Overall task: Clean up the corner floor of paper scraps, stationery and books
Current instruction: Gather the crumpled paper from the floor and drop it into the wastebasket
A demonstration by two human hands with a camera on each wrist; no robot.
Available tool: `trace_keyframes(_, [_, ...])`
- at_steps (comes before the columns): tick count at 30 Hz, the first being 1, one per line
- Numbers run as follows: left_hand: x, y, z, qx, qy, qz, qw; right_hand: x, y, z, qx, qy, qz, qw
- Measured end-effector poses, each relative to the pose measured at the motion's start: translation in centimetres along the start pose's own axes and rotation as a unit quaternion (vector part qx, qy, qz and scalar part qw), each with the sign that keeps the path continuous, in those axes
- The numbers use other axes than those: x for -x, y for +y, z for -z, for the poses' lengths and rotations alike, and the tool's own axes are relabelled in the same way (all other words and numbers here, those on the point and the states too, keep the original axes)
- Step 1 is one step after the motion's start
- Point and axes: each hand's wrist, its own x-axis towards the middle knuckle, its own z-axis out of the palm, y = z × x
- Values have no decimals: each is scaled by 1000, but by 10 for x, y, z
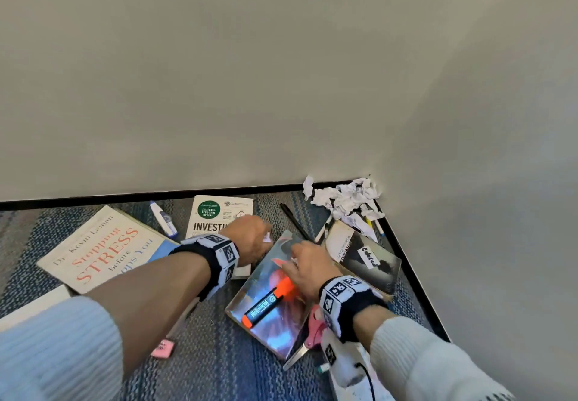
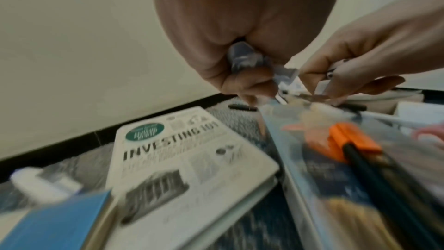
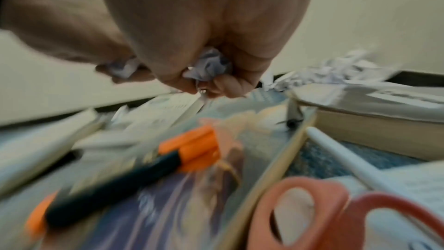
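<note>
Paper scraps are the step in hand, by my judgement, while books and stationery lie scattered over the carpeted floor (image 1: 219, 369) of the corner. Farthest left lies the stress book (image 1: 103, 250) face up, then a correction-tape dispenser (image 1: 163, 217) near the wall edge of the floor, and the investing book (image 1: 215, 216) beside it. Over that book hangs the left hand (image 1: 250, 238), its fingers curled tight round a crumpled scrap (image 2: 245, 56). Next comes the glossy book (image 1: 269, 300), with an orange highlighter (image 1: 269, 303) lying across its cover. Above its far end is the right hand (image 1: 308, 267), likewise clenched on a wad of paper (image 3: 207, 67); the two hands are close together, nearly touching. Pink scissors (image 3: 336, 216) lie just beside the glossy book's right edge, and a dark book (image 1: 366, 257) sits beyond them. Deep in the floor's corner rests the paper pile (image 1: 347, 197), with several pens (image 1: 375, 225) partly under it. Both hands being full, the next move likely calls for emptying them somewhere, though no bin is in view, then reaching to the corner pile without dragging the pens along.
</note>
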Motion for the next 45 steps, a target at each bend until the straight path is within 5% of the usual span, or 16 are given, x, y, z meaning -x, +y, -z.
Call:
trace_keyframes(7, [-22, 59, 63, -55, -3, 6, 998, 15, 76, 82, -162, 105, -205, 960])
trace_keyframes(14, [-65, 80, 84, -94, 2, -35, 995, 2, 129, 124, -116, 102, -225, 962])
trace_keyframes(21, [-153, 80, 35, -110, 5, 82, 991, -25, 149, 91, -74, 88, -260, 959])
trace_keyframes(31, [-218, 83, -38, -83, 14, 37, 996, -73, 168, 16, 18, 155, -187, 970])
trace_keyframes(34, [-223, 78, -56, -64, -29, 30, 997, -79, 175, 14, -34, 180, -192, 964])
trace_keyframes(42, [-220, 65, -51, 28, 0, 44, 999, -87, 180, 25, 44, 128, -151, 979])
trace_keyframes(45, [-218, 54, -48, 88, 23, 46, 995, -81, 185, 37, -6, 162, -141, 977])
